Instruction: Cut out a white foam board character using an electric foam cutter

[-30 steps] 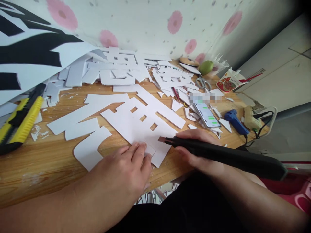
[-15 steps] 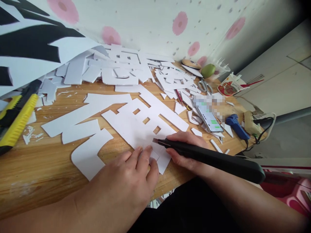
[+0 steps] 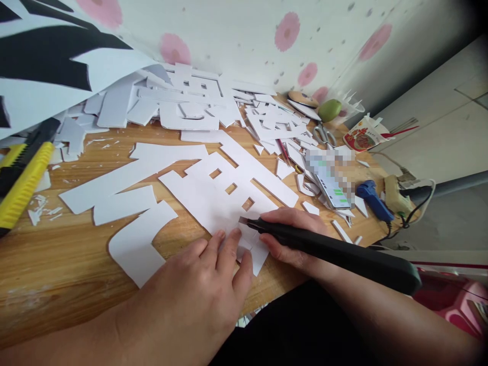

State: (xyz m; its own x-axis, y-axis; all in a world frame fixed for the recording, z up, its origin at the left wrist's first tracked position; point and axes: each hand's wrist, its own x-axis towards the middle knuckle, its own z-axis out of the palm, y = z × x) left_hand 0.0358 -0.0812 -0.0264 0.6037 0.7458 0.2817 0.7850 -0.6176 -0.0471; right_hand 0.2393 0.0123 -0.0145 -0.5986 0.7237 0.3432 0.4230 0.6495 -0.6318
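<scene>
A large white cut-out sheet (image 3: 213,195) with small rectangular holes lies on the wooden table (image 3: 68,264). My left hand (image 3: 202,290) rests flat on the sheet's near edge, fingers stretched out and pressing it down. My right hand (image 3: 293,236) is wrapped round a long black cutter (image 3: 335,249), whose blade tip touches the sheet just beside my left fingertips. Separate white cut-out strokes (image 3: 125,203) lie to the left of the sheet.
A heap of white cut-outs (image 3: 198,104) fills the back of the table. A yellow and black utility knife (image 3: 21,180) lies far left. To the right are a phone (image 3: 330,183), scissors (image 3: 324,134), a green fruit (image 3: 330,109), a blue tool (image 3: 373,201) and cables.
The black cutter's tip has moved left along the sheet toward my left fingertips. My left hand has stayed pressing on the sheet.
</scene>
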